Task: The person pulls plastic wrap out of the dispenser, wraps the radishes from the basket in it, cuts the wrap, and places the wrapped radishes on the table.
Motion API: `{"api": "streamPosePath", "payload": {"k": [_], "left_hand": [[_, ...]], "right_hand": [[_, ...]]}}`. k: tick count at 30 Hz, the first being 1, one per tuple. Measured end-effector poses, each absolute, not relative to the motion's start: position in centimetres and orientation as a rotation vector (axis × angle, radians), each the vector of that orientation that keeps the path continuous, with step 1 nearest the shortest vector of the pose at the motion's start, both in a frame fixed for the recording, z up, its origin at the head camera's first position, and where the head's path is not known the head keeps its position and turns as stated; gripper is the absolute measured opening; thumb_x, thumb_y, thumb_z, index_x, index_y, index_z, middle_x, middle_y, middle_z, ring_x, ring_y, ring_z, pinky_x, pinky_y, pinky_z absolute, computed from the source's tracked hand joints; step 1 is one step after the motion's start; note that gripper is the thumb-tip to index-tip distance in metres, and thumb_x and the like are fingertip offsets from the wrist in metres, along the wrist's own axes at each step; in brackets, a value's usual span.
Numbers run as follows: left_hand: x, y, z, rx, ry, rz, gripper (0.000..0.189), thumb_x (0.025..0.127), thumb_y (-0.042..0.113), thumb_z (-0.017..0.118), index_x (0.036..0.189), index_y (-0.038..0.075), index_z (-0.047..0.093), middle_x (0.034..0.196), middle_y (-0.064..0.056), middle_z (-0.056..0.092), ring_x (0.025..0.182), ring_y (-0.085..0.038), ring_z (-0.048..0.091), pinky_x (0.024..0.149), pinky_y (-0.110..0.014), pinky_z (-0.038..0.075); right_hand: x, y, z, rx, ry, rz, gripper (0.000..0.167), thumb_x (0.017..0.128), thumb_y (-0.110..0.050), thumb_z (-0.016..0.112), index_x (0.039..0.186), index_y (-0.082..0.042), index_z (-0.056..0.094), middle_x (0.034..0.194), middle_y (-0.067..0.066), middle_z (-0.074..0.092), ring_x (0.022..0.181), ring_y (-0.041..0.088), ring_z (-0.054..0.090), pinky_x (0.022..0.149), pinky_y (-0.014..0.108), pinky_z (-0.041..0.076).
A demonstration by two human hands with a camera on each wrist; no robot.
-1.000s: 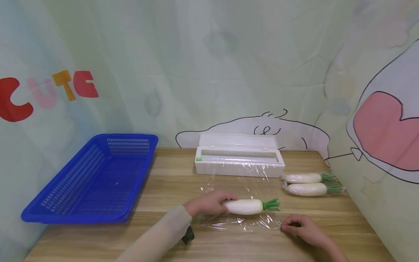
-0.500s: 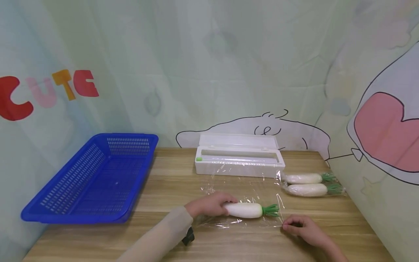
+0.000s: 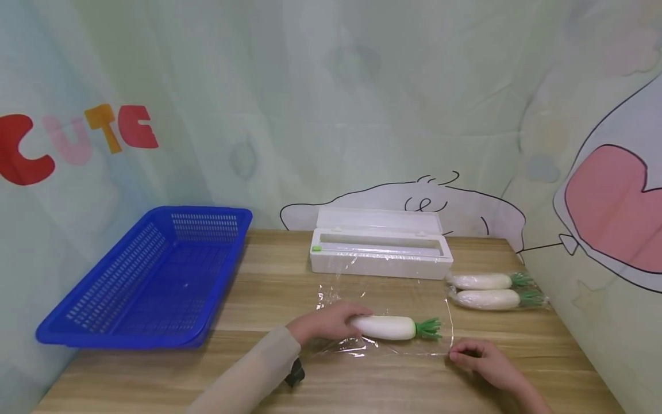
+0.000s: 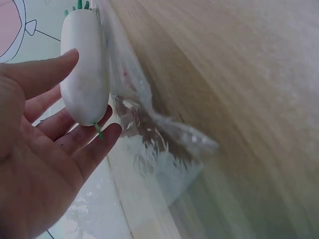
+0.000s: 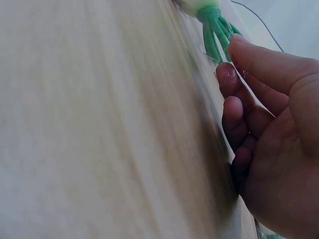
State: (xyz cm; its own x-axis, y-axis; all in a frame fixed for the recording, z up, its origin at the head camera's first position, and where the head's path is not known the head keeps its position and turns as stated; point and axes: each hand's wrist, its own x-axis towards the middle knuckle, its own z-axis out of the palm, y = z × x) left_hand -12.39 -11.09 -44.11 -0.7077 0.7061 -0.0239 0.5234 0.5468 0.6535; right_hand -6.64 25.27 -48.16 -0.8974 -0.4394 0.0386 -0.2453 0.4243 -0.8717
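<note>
A white radish [image 3: 389,328] with cut green stems lies over a sheet of clear cling film [image 3: 398,296] on the table. My left hand [image 3: 331,321] holds its tapered end; in the left wrist view the thumb [image 4: 55,69] lies on one side of the radish [image 4: 85,69] and the fingers on the other. The film runs from a white cling film dispenser [image 3: 380,265] with its lid raised. At the film's near right corner, my right hand [image 3: 483,363] pinches the edge between thumb and fingertips, close to the green stems [image 5: 215,35] in the right wrist view.
Two film-wrapped white radishes [image 3: 488,299] lie side by side at the table's right. A large blue basket [image 3: 207,333] stands at the left. Behind the table [image 3: 279,253] hangs a printed cloth [image 3: 289,115].
The film's right edge has spread flatter and slightly to the right with my right hand. My left hand still holds the radish, which dipped toward me a little and came back.
</note>
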Motion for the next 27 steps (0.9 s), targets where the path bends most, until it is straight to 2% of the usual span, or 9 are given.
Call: {"api": "streamPosePath", "payload": {"k": [6, 9, 14, 18, 22, 27], "left_hand": [[-11.9, -12.5, -44.2, 0.989, 2.515, 1.011, 0.05, 0.085, 0.013, 0.072, 0.131, 0.005, 0.057, 0.131, -0.01, 0.06, 0.116, -0.024, 0.057, 0.097, -0.034, 0.045], [-11.4, -13.4, -43.9, 0.943, 2.534, 1.051, 0.054, 0.085, 0.017, 0.072, 0.135, 0.006, 0.054, 0.134, -0.01, 0.057, 0.117, -0.027, 0.056, 0.098, -0.04, 0.045], [-10.2, -15.4, -43.7, 0.825, 2.617, 1.125, 0.064, 0.083, 0.018, 0.073, 0.138, 0.001, 0.045, 0.129, -0.018, 0.056, 0.116, -0.034, 0.054, 0.095, -0.05, 0.046], [-9.1, -16.7, -44.1, 0.821, 2.7, 1.087, 0.055, 0.079, 0.016, 0.077, 0.124, -0.002, 0.051, 0.112, -0.014, 0.057, 0.106, -0.03, 0.055, 0.091, -0.046, 0.047], [-7.9, -17.9, -44.5, 0.892, 2.736, 0.932, 0.043, 0.074, 0.026, 0.08, 0.106, 0.004, 0.061, 0.101, -0.004, 0.057, 0.095, -0.019, 0.051, 0.085, -0.037, 0.045], [-7.0, -18.7, -44.7, 0.88, 2.719, 0.844, 0.04, 0.072, 0.034, 0.081, 0.098, 0.01, 0.064, 0.094, 0.005, 0.053, 0.09, -0.012, 0.045, 0.08, -0.031, 0.039]], "right_hand": [[-6.6, 25.3, -48.1, -0.642, 2.494, -1.472, 0.008, 0.092, -0.005, 0.061, 0.092, -0.002, 0.068, 0.088, -0.016, 0.063, 0.075, -0.002, 0.051, 0.059, 0.025, 0.041], [-6.5, 25.2, -48.0, -0.614, 2.494, -1.467, 0.008, 0.092, -0.006, 0.061, 0.092, -0.001, 0.068, 0.087, -0.017, 0.062, 0.075, -0.001, 0.05, 0.058, 0.025, 0.041], [-6.4, 24.9, -47.5, -0.521, 2.441, -1.468, 0.013, 0.093, -0.011, 0.061, 0.094, 0.001, 0.067, 0.087, -0.017, 0.061, 0.067, 0.002, 0.05, 0.054, 0.025, 0.043], [-6.2, 25.0, -47.3, -0.487, 2.443, -1.452, 0.014, 0.093, -0.013, 0.062, 0.094, 0.0, 0.067, 0.087, -0.017, 0.061, 0.068, 0.003, 0.05, 0.055, 0.025, 0.044], [-6.2, 25.1, -47.3, -0.514, 2.469, -1.442, 0.013, 0.093, -0.013, 0.061, 0.093, -0.001, 0.068, 0.088, -0.017, 0.062, 0.073, 0.001, 0.051, 0.057, 0.026, 0.043], [-6.3, 25.0, -47.4, -0.53, 2.471, -1.45, 0.013, 0.093, -0.013, 0.062, 0.093, -0.002, 0.068, 0.088, -0.017, 0.062, 0.073, 0.001, 0.051, 0.057, 0.027, 0.043]]}}
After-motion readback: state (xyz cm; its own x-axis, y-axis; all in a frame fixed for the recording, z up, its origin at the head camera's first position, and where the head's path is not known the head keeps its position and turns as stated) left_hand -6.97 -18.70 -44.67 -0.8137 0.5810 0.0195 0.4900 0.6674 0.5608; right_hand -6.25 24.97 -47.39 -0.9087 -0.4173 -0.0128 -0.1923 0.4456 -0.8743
